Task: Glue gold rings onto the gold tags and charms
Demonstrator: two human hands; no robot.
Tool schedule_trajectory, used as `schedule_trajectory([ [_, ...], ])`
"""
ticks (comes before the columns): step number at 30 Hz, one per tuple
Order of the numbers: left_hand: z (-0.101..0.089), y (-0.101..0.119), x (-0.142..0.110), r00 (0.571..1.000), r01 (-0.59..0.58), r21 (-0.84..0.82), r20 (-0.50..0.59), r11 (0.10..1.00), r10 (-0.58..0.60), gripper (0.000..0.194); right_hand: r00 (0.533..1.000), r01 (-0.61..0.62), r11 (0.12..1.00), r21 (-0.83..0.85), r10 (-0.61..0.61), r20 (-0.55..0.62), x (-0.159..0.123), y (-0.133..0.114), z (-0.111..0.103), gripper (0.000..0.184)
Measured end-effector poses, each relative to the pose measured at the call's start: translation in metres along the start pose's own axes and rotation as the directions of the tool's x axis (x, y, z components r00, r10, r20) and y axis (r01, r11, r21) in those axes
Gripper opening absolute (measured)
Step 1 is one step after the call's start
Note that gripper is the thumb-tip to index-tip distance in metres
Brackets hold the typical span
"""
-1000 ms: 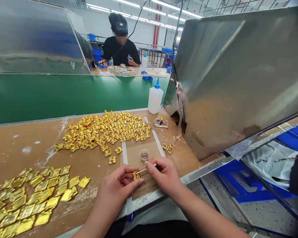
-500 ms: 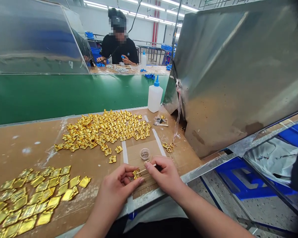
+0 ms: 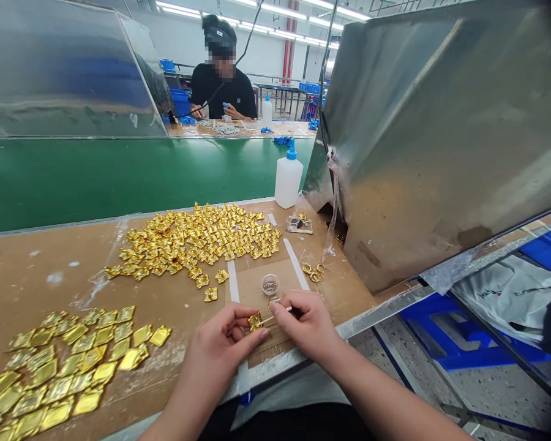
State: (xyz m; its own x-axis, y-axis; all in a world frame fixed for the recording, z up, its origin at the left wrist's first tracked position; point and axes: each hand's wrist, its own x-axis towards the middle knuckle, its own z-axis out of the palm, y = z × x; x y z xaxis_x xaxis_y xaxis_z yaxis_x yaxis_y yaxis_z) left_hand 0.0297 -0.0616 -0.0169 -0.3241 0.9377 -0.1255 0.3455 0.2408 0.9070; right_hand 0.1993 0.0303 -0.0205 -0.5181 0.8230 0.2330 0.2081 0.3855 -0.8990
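Near the table's front edge, my left hand [image 3: 227, 340] pinches a small shiny gold metal piece [image 3: 255, 321] between thumb and fingers. My right hand [image 3: 310, 318] is closed on a thin pale stick [image 3: 269, 318], whose left end points at the gold piece, at or very close to its edge. Just beyond my right fingertips is a small clear round cup [image 3: 270, 284] with something dark or thin inside. Another small shiny bit [image 3: 273, 301] shows beside those fingertips; I cannot tell whether they touch it.
Heaped gold pieces [image 3: 202, 239] lie behind my hands, flatter gold plates [image 3: 73, 361] at left. Several gold rings [image 3: 316, 276] lie right of the cup. A white squeeze bottle [image 3: 288, 177] stands near a large metal hood [image 3: 431, 141]. Beyond the green belt [image 3: 133, 177] sits a person [image 3: 223, 86].
The stick's end has drawn slightly right, from across the gold piece to its edge. Both hands keep their grips. The view has shifted a little.
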Motion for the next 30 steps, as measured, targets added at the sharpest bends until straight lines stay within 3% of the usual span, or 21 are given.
schedule_trajectory([
  [5, 0.000, 0.000, 0.001, 1.000, -0.002, -0.001, 0.006, 1.000, 0.002, 0.033, 1.000, 0.025, 1.000, 0.013, -0.025, -0.006, 0.000, -0.001, -0.001, 0.036],
  [10, 0.000, -0.004, 0.000, 1.000, 0.016, -0.030, 0.024, 0.999, -0.015, 0.036, 0.985, 0.041, 0.992, -0.119, -0.061, -0.163, 0.015, -0.002, -0.016, 0.040],
  [13, -0.001, -0.010, 0.000, 0.999, 0.023, -0.077, 0.036, 0.997, -0.021, 0.040, 0.995, 0.060, 0.929, -0.364, -0.086, -0.056, 0.030, -0.005, -0.023, 0.043],
  [17, -0.002, -0.014, 0.000, 0.999, 0.042, -0.149, 0.037, 0.988, -0.037, 0.047, 0.993, 0.090, 0.778, -0.622, -0.024, 0.113, 0.043, -0.013, -0.029, 0.048],
  [21, 0.000, -0.009, -0.002, 0.997, 0.065, -0.277, -0.013, 0.959, -0.072, 0.048, 0.998, -0.052, 0.761, -0.646, 0.064, -0.004, 0.050, -0.014, -0.057, 0.052],
  [23, 0.000, -0.006, -0.002, 0.996, 0.068, -0.337, -0.036, 0.939, -0.085, 0.047, 0.991, -0.132, 0.751, -0.647, 0.108, -0.076, 0.054, -0.010, -0.076, 0.044],
  [26, -0.002, -0.005, 0.000, 0.994, 0.093, -0.367, -0.017, 0.926, -0.107, 0.048, 0.988, -0.142, 0.748, -0.649, 0.146, -0.047, 0.059, 0.000, -0.095, 0.021],
  [30, -0.004, -0.006, 0.002, 0.992, 0.119, -0.353, 0.015, 0.928, -0.121, 0.051, 0.987, -0.123, 0.800, -0.587, 0.162, 0.014, 0.057, 0.011, -0.097, 0.012],
])
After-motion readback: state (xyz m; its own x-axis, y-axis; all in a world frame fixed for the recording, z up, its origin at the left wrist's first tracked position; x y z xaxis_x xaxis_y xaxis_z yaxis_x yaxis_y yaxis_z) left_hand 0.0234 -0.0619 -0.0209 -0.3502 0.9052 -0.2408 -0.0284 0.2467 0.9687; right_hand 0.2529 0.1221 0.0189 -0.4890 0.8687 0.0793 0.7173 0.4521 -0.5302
